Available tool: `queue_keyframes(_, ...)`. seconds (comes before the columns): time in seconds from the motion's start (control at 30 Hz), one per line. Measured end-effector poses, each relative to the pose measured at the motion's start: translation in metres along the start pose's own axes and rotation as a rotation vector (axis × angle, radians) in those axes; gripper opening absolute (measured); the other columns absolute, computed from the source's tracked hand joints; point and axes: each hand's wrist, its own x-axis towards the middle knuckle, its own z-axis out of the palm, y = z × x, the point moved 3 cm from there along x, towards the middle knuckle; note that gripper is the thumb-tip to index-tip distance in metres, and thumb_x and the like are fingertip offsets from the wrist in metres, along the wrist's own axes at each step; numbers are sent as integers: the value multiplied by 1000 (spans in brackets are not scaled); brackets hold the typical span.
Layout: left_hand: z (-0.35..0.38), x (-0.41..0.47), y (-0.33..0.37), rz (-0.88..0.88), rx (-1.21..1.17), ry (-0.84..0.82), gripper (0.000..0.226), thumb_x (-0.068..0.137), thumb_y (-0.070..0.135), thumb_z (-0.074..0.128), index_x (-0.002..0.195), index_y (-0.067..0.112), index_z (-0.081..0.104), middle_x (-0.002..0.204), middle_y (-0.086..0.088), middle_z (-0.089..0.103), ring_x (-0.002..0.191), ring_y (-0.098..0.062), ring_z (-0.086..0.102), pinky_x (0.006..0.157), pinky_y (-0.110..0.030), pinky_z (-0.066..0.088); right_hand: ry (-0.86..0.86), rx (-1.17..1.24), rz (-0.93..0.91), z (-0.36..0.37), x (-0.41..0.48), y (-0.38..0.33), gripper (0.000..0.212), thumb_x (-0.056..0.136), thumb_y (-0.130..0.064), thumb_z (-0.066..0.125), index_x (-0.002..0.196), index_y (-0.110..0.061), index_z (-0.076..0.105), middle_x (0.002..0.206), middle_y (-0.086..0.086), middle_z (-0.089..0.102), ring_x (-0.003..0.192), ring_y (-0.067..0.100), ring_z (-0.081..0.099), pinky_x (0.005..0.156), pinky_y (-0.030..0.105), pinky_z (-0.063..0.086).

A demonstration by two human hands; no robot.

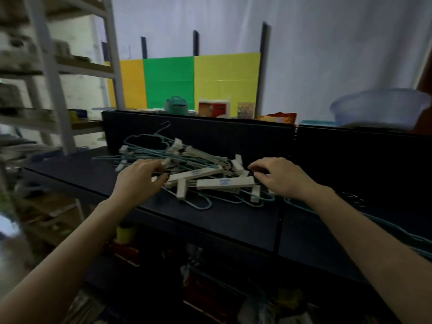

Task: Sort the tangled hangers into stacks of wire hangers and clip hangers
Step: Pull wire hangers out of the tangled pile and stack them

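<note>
A tangled pile of hangers [187, 164] lies on a black table [222, 220]. It mixes teal wire hangers [149, 139] with pale wooden clip hangers [224, 182]. My left hand [138, 177] rests on the pile's left side, fingers curled into the hangers; whether it grips one is unclear. My right hand [280, 176] reaches over the pile's right side, fingers bent down onto the hangers. More teal wire hangers [383, 220] lie on the table to the right, partly under my right forearm.
A black panel [210, 132] stands upright behind the pile. Beyond it are a teal container [176, 105], a red box [214, 108] and a clear plastic basin [378, 108]. A shelving rack [46, 73] stands at the left. Items sit under the table.
</note>
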Motion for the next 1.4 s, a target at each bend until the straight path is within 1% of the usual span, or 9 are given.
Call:
queue_keyframes(0.1, -12, -1, -39, -21, 28, 21, 22, 89, 32, 56, 103, 18, 64, 98, 0, 64, 91, -18, 57, 61, -27, 38, -11, 12, -9, 16, 30, -26, 31, 97, -33, 42, 125, -25, 54, 123, -3, 58, 104, 18, 55, 78, 29, 43)
queue_keyframes(0.3, -17, 11, -110, 11, 49, -46, 23, 90, 35, 54, 103, 20, 63, 98, 2, 63, 93, -17, 56, 64, -29, 42, -34, 4, 56, 47, 79, -70, 33, 97, -33, 43, 128, -23, 51, 128, -1, 55, 111, 20, 53, 91, 35, 46)
queue_keyframes(0.53, -8, 35, -173, 72, -17, -116, 23, 90, 37, 53, 103, 21, 64, 99, 6, 64, 95, -13, 55, 70, -30, 47, 99, 28, 154, 62, 133, -95, 30, 95, -31, 46, 122, -23, 57, 124, 1, 59, 109, 20, 56, 86, 33, 45)
queue_keyframes(0.7, 1, 60, -200, 102, -50, -130, 23, 89, 35, 55, 103, 20, 64, 98, 4, 63, 94, -14, 55, 72, -31, 47, 177, 77, 196, 58, 173, -105, 26, 94, -34, 48, 115, -25, 61, 121, 2, 62, 108, 22, 57, 91, 42, 48)
queue_keyframes(1.0, 44, 132, -232, 138, -91, -92, 24, 90, 34, 55, 105, 17, 63, 80, 10, 49, 82, -11, 44, 66, -27, 37, 16, 26, 162, 74, 256, -104, 28, 93, -38, 48, 113, -25, 63, 119, 2, 62, 105, 21, 56, 91, 40, 47)
queue_keyframes(1.03, 49, 140, -235, 140, -96, -107, 26, 90, 33, 55, 109, 16, 62, 85, 6, 53, 86, -12, 45, 69, -27, 38, -13, 15, 168, 77, 263, -101, 28, 93, -38, 49, 113, -25, 63, 119, 2, 62, 106, 21, 57, 92, 40, 47)
queue_keyframes(1.1, 62, 155, -242, 149, -100, -174, 35, 89, 33, 56, 119, 15, 56, 108, -2, 58, 103, -17, 48, 81, -30, 42, -81, 0, 177, 83, 276, -94, 29, 93, -39, 49, 114, -24, 62, 121, 2, 62, 107, 20, 56, 95, 39, 46)
queue_keyframes(1.2, 81, 175, -256, 158, -104, -269, 50, 89, 35, 56, 133, 15, 44, 132, -5, 48, 122, -21, 40, 99, -36, 37, -181, -9, 174, 91, 288, -82, 32, 93, -38, 49, 117, -20, 61, 123, 2, 61, 107, 16, 55, 93, 28, 42)
queue_keyframes(1.4, 106, 211, -284, 130, -191, -432, 58, 89, 35, 55, 141, 17, 34, 144, -5, 37, 133, -22, 31, 108, -36, 28, -290, -14, 209, 94, 294, -60, 34, 93, -42, 46, 119, -24, 58, 117, -7, 58, 97, 4, 50, 86, 20, 34)
